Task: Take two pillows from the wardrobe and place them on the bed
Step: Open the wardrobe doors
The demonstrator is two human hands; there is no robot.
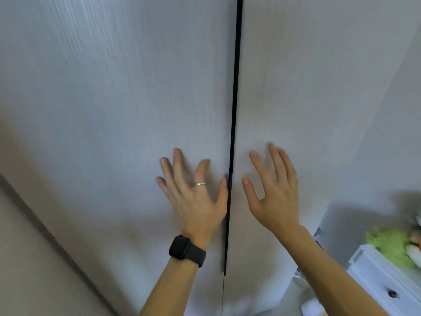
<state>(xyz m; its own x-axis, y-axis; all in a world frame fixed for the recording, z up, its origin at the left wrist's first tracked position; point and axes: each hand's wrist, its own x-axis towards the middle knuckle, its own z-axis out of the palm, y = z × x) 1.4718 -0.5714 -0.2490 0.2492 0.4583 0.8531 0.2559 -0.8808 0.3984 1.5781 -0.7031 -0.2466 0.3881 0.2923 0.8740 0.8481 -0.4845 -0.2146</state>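
The wardrobe fills the head view with two pale wood-grain doors, the left door [114,106] and the right door [319,87], parted by a narrow dark gap [234,99]. My left hand [196,197], with a ring and a black watch at the wrist, rests flat on the left door beside the gap, fingers spread. On the right door, just across the gap, lies my right hand [275,195], also open and spread. Neither hand holds anything. No pillow and no bed is in view.
A white drawer unit [378,277] with a dark knob stands at the lower right, close to the wardrobe's right side. A green plush toy [391,242] lies on top of it. A beige wall and a dark edge run along the lower left.
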